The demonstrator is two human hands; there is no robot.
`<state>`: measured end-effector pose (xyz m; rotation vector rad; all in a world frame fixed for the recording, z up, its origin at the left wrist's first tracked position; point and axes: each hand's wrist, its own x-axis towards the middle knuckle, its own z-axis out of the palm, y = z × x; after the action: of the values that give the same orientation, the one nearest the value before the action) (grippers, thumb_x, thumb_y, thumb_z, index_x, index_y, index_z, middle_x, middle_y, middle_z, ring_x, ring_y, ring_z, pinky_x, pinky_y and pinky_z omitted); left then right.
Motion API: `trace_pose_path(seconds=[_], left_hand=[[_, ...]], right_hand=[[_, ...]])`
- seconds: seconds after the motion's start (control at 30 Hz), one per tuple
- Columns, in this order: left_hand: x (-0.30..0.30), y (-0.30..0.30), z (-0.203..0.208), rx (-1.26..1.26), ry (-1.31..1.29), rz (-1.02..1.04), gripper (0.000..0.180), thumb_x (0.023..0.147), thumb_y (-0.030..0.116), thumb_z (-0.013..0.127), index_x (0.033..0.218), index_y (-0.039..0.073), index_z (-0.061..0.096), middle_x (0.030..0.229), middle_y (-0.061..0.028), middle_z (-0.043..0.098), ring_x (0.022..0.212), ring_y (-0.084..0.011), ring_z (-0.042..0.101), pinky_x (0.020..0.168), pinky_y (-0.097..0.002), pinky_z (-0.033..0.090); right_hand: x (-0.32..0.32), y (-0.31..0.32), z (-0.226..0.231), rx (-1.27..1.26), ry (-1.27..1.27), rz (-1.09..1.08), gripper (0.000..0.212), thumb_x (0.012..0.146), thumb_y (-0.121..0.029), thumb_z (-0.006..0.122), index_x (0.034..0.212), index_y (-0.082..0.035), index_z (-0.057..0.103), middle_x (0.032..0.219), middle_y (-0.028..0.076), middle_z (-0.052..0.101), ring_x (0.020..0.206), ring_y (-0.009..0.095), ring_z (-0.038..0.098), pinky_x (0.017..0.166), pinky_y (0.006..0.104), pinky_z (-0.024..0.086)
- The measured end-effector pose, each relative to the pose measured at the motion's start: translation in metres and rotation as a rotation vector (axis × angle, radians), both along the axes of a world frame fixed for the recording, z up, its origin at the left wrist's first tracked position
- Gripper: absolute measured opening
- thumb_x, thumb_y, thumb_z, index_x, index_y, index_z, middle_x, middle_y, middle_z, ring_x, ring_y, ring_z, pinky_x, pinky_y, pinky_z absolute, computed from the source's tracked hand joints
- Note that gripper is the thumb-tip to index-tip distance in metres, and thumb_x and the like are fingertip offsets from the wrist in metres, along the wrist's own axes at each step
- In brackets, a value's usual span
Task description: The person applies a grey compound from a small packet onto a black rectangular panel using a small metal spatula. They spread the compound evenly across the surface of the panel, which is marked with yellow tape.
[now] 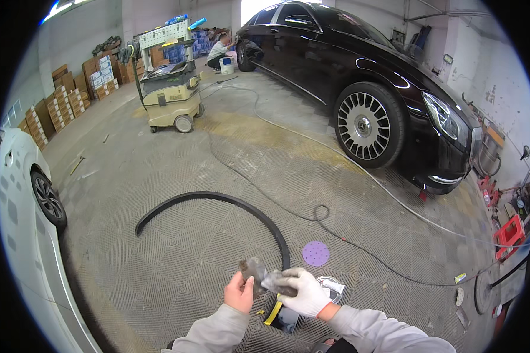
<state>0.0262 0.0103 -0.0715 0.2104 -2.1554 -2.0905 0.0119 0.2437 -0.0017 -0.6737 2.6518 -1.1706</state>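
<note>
My bare left hand point(239, 293) is closed, thumb on top, on a thin grey-brown flat scraper point(254, 269). My right hand point(306, 296), in a white knit glove, grips a second scraper point(270, 280) whose pale blade meets or nearly meets the first one. Exact shapes are blurred. Just beyond both hands, a long black curved strip point(235, 200) lies on the floor, one end running down behind them. A purple sanding disc point(316, 253) with holes rests flat to its right. Partly hidden by my right hand is a round container with a white tube point(332, 287). Below sits a yellow-and-black object point(272, 312).
A black car point(312, 53) stands at right, a white car point(29, 176) at left. A wheeled tool cart point(171, 97) is farther back. A hose point(288, 127) and a dark cable point(259, 189) cross the floor. Another person point(219, 52) crouches by the black car's rear wheel.
</note>
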Motion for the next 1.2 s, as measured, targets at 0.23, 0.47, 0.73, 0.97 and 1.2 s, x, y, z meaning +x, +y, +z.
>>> trace_pose_path(seconds=[0.23, 0.47, 0.73, 0.97, 1.2], left_hand=[[0.002, -0.009, 0.018, 0.650, -0.212, -0.033, 0.029, 0.114, 0.010, 0.062, 0.142, 0.003, 0.064, 0.122, -0.0116, 0.079, 0.107, -0.0235, 0.080, 0.087, -0.0418, 0.069], [-0.014, -0.031, -0.006, 1.152, -0.441, -0.258, 0.029, 0.112, 0.010, 0.060, 0.140, 0.004, 0.064, 0.128, -0.0092, 0.078, 0.113, -0.0242, 0.080, 0.092, -0.0423, 0.069], [0.007, 0.000, 0.000, 0.508, -0.054, -0.047, 0.031, 0.117, 0.012, 0.059, 0.147, 0.004, 0.059, 0.135, -0.0103, 0.074, 0.111, -0.0231, 0.079, 0.086, -0.0427, 0.072], [0.006, -0.008, 0.004, 0.343, -0.147, -0.153, 0.031, 0.115, 0.010, 0.062, 0.145, 0.003, 0.063, 0.125, -0.0093, 0.079, 0.103, -0.0191, 0.080, 0.078, -0.0394, 0.070], [0.007, -0.001, 0.012, 0.491, -0.133, 0.005, 0.026, 0.115, 0.009, 0.061, 0.140, 0.005, 0.065, 0.115, -0.0078, 0.080, 0.092, -0.0182, 0.081, 0.066, -0.0348, 0.069]], right_hand=[[-0.012, 0.016, -0.006, 0.079, -0.230, 0.026, 0.064, 0.102, -0.032, 0.081, 0.158, -0.004, 0.066, 0.151, 0.016, 0.071, 0.138, 0.027, 0.068, 0.117, 0.0394, 0.055], [-0.008, 0.017, -0.020, -0.615, -0.756, -0.223, 0.057, 0.117, -0.030, 0.065, 0.158, 0.010, 0.059, 0.146, 0.017, 0.073, 0.130, 0.021, 0.070, 0.107, 0.0368, 0.059], [-0.008, 0.012, -0.022, -0.187, -0.548, -0.287, 0.048, 0.109, -0.039, 0.071, 0.131, 0.003, 0.080, 0.117, 0.022, 0.084, 0.111, 0.030, 0.081, 0.098, 0.0392, 0.061], [-0.012, 0.017, -0.019, -0.373, -0.125, -0.197, 0.053, 0.110, -0.032, 0.068, 0.152, 0.000, 0.069, 0.148, 0.021, 0.072, 0.134, 0.035, 0.069, 0.118, 0.0432, 0.053], [0.002, 0.002, 0.010, 0.058, -0.016, -0.049, 0.055, 0.094, -0.026, 0.084, 0.147, -0.013, 0.077, 0.155, 0.022, 0.064, 0.139, 0.037, 0.066, 0.119, 0.0474, 0.055]])
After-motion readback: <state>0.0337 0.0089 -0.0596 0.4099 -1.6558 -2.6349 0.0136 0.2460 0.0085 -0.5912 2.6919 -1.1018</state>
